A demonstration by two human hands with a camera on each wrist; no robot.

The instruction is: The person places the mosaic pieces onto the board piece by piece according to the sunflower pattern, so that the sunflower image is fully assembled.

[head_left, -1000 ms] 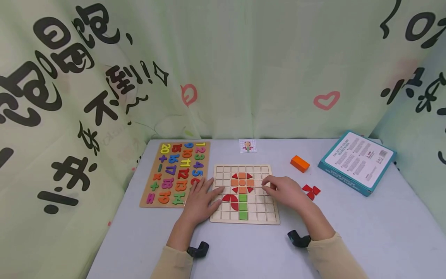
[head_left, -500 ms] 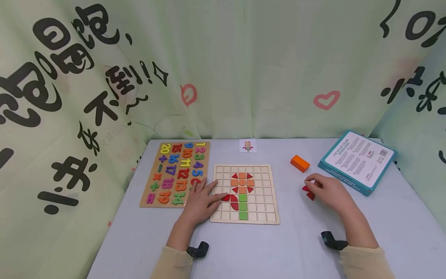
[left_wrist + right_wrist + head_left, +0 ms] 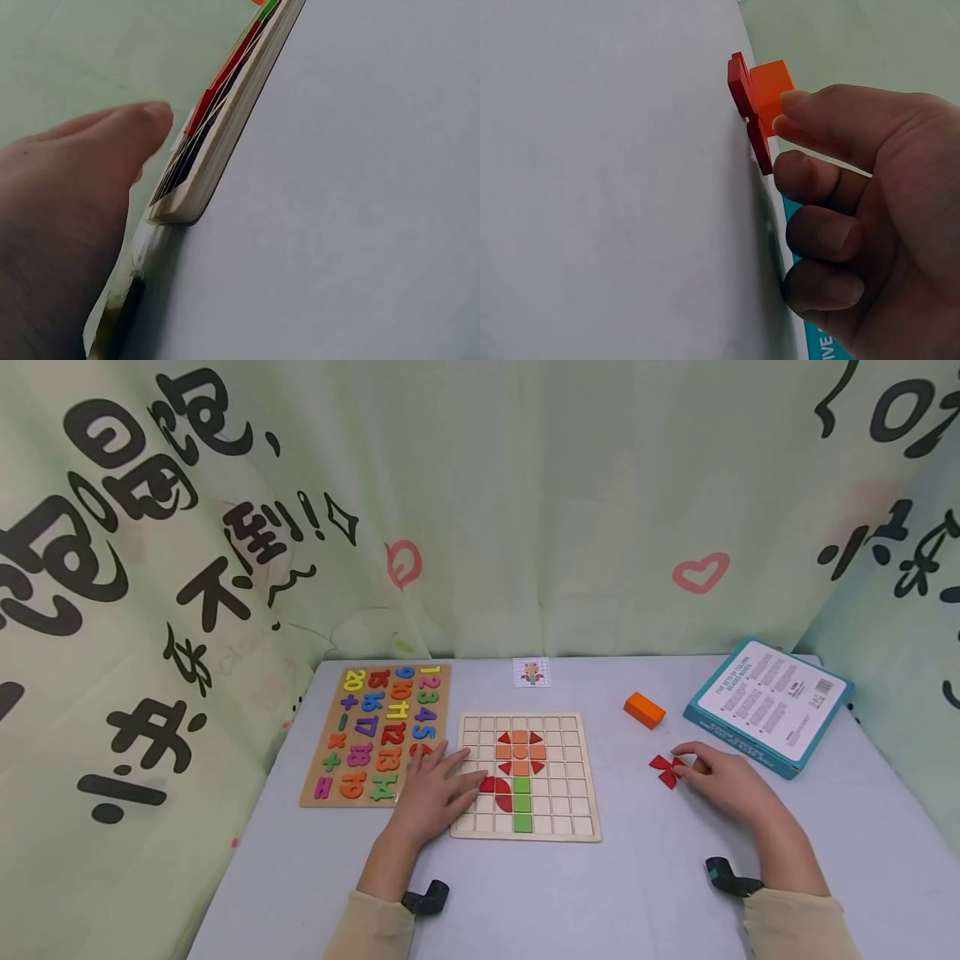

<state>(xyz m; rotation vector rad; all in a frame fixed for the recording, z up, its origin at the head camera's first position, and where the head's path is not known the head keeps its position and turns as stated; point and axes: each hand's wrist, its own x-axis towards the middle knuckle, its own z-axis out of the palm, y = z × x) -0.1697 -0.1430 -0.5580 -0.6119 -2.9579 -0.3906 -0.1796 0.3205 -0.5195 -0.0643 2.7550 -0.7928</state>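
My left hand lies spread, with fingers over the number board and the thumb side over the left edge of a wooden grid board. In the left wrist view, its thumb is extended beside the grid board. Orange squares, green squares and red shapes form a flower on the grid. Off to the right, my right hand pinches one of several small red tiles with thumb and index finger; its other fingers curl inward in the right wrist view, where more red tiles show.
An orange block lies behind the red tiles. Further right is a teal box with a white printed face. A small picture card sits behind the grid board. A pale green curtain hangs along the table's back.
From the grid board's right side, my right hand has moved right to the red tiles, and then slightly further right. My left hand stays in place, its thumb shifting a little.
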